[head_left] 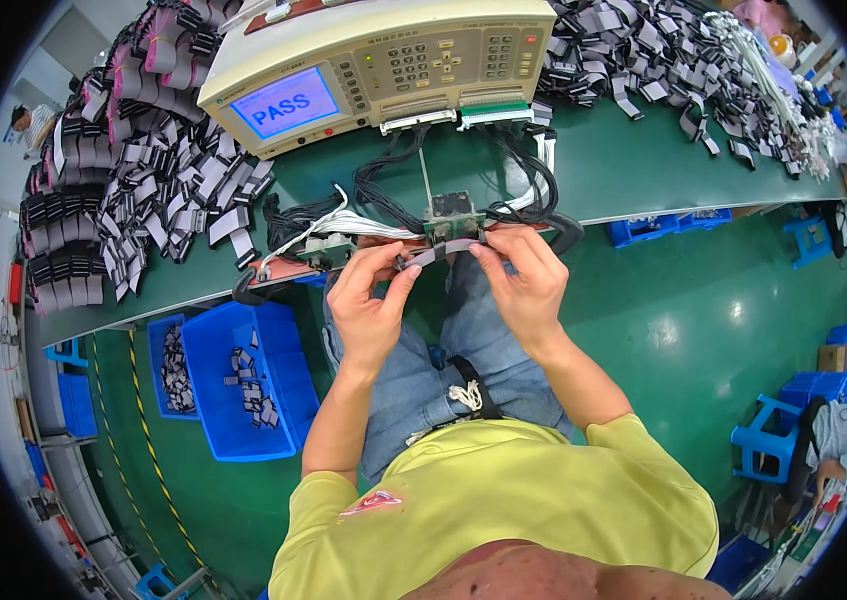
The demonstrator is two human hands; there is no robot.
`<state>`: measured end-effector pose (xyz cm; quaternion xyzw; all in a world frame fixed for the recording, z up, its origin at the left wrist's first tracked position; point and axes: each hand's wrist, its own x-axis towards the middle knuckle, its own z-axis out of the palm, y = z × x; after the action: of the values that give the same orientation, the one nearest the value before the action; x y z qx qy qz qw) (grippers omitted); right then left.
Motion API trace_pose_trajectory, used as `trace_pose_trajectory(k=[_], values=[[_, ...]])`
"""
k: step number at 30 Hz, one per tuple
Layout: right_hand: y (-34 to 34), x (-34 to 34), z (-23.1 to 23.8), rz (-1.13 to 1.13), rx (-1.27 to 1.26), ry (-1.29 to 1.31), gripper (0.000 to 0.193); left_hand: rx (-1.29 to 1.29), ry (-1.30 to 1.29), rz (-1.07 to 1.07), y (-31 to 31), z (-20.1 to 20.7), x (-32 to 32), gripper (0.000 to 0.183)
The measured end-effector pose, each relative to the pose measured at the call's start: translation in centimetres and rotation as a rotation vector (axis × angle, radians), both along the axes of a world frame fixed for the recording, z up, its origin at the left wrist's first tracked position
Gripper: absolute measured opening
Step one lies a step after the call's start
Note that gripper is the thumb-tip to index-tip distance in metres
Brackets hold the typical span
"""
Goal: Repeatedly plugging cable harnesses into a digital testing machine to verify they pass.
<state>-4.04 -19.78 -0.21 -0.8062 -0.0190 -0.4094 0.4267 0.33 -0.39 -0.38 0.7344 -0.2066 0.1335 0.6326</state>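
A short grey ribbon cable (436, 254) with black connectors is stretched between my two hands at the table's near edge. My left hand (368, 296) pinches its left end, where a black connector shows by the fingertips. My right hand (525, 282) grips the other end between thumb and fingers, close against a small test fixture (452, 210) with a board and dark sockets. Whether that end is seated in a socket, I cannot tell. Black and white wire bundles (380, 226) run from the fixture area toward the cable tester (384, 75).
The beige tester has a lit blue screen (286, 103). Heaps of ribbon cables (169, 190) lie left, with another pile (644, 50) at the right. Below the table's left side, a blue bin (234, 400) holds some cables. A blue stool (769, 440) and other people are at right.
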Motion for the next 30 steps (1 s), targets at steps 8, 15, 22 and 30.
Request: trace_pose_trajectory(k=[8,15,22,30], values=[[0.0,0.3,0.2,-0.014,0.018,0.004,0.018,0.021,-0.026,-0.006,0.3,0.0,0.2,0.031],[0.4,0.7,0.4,-0.076,0.005,0.045,0.017,0.038,-0.059,-0.005,-0.2,0.0,0.3,0.031],[0.2,1.2,-0.8,-0.097,-0.083,0.015,0.026,0.046,-0.048,0.003,-0.3,0.3,0.2,0.028],[0.1,0.4,2.5,0.186,-0.347,-0.126,0.029,0.211,-0.045,-0.071,0.5,0.7,-1.4,0.028]])
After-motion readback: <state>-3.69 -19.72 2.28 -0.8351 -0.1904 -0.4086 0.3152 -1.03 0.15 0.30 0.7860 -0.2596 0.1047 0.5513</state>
